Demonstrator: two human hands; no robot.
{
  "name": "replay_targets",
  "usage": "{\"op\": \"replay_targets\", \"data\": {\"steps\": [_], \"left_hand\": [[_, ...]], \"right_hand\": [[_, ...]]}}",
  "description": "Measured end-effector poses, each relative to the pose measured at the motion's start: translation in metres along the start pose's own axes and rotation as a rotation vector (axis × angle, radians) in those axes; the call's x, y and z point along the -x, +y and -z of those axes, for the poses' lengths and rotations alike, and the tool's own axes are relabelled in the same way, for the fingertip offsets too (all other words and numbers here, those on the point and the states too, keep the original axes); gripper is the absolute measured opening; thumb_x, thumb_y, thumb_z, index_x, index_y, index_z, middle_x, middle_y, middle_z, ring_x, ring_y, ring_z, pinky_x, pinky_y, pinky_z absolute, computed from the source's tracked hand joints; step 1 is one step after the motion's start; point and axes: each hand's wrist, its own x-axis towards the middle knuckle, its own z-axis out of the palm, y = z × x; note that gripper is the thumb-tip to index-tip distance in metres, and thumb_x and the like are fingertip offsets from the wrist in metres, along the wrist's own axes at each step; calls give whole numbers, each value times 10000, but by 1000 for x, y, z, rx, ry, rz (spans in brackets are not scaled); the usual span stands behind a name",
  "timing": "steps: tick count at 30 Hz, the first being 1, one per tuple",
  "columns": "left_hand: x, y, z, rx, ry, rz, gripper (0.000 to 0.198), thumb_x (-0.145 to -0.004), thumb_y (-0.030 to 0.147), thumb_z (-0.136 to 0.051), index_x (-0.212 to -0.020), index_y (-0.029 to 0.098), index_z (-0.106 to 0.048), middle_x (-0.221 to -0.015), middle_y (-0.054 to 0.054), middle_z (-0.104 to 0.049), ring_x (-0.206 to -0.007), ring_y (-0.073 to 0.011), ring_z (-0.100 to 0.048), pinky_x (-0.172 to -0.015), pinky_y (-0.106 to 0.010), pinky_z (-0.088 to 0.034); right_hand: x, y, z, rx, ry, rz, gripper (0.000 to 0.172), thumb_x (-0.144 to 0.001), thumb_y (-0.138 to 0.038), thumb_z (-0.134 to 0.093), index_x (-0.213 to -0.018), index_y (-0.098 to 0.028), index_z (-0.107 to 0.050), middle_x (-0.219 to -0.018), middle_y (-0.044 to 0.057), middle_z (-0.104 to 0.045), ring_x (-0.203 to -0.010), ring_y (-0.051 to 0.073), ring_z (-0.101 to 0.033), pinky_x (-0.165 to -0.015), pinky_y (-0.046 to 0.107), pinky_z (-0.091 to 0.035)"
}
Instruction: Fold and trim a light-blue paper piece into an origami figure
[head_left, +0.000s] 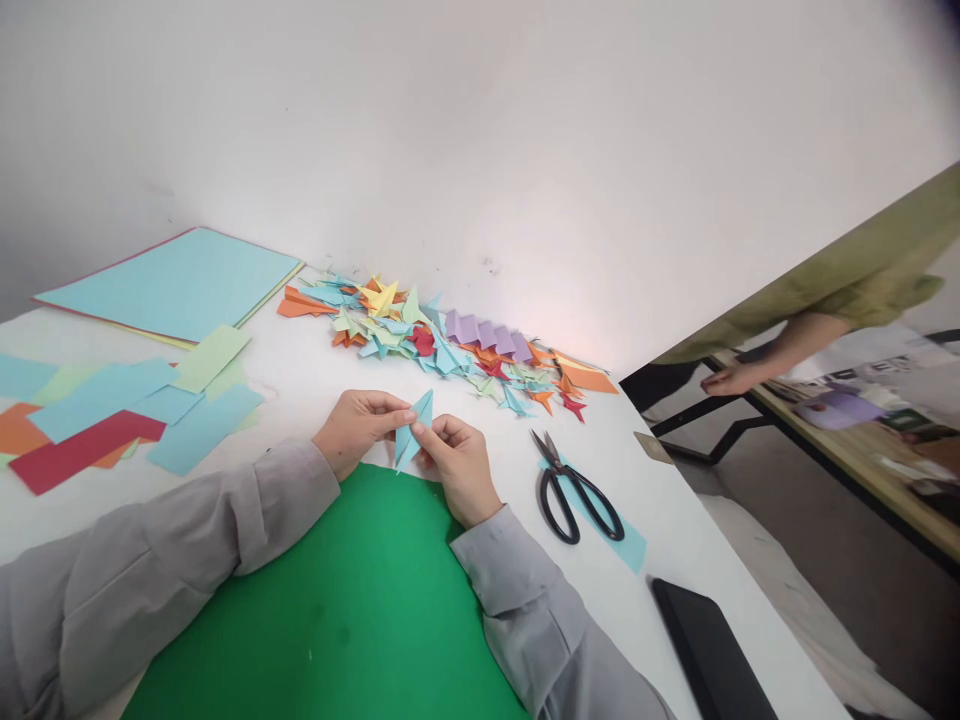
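Note:
A small light blue folded paper piece is pinched between both of my hands just above the far edge of a green sheet. My left hand grips its left side with closed fingers. My right hand pinches its right side with thumb and fingertips. Both arms wear grey sleeves and rest on the white table. Beyond my hands lies a pile of several folded paper figures in many colours.
Black scissors lie on a blue paper strip to the right of my hands. A dark flat object sits near the table's right edge. Coloured strips and a stack of sheets lie left. Another person's hand rests on a far table.

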Motion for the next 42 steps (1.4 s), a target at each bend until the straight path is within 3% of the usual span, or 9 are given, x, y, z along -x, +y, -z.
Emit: {"op": "replay_targets", "data": {"steps": [11, 21, 28, 35, 42], "left_hand": [[0, 0, 1, -71, 5, -18, 300, -411, 226, -854, -631, 116, -683, -543, -6, -657, -503, -100, -569, -530, -242, -482], [2, 1, 3, -150, -100, -36, 284, -516, 227, -798, -752, 122, -679, -551, 4, -637, -504, -114, -573, -538, -265, -484], [5, 5, -2, -212, -142, -41, 351, -508, 188, -787, -825, 126, -650, -619, 12, -635, -593, -124, -602, -596, -263, -476], [4, 1, 0, -304, -163, -41, 299, -495, 162, -777, -755, 119, -635, -502, 54, -554, -479, -87, -508, -476, -219, -385], [4, 3, 1, -247, -218, -1, 384, -498, 149, -780, -849, 111, -629, -530, 41, -598, -492, -98, -539, -489, -228, -424]], "right_hand": [[-2, 1, 2, -36, 35, 17, 378, -613, -465, -746, -546, -182, -505, -410, -57, -501, -383, 73, -402, -410, 211, -288], [-4, 4, 2, -127, 39, 15, 323, -634, -452, -741, -636, -176, -572, -503, -55, -518, -435, 83, -442, -436, 218, -334], [-4, 1, 2, -128, 69, 56, 331, -612, -390, -768, -532, -181, -524, -467, -65, -493, -419, 73, -390, -431, 218, -302], [-4, 1, 2, -156, 46, 62, 324, -643, -376, -753, -505, -174, -540, -437, -66, -469, -420, 68, -377, -438, 217, -277], [-4, -1, 0, -211, 71, 28, 292, -635, -414, -739, -564, -184, -573, -455, -65, -491, -406, 73, -369, -417, 223, -287]]}}
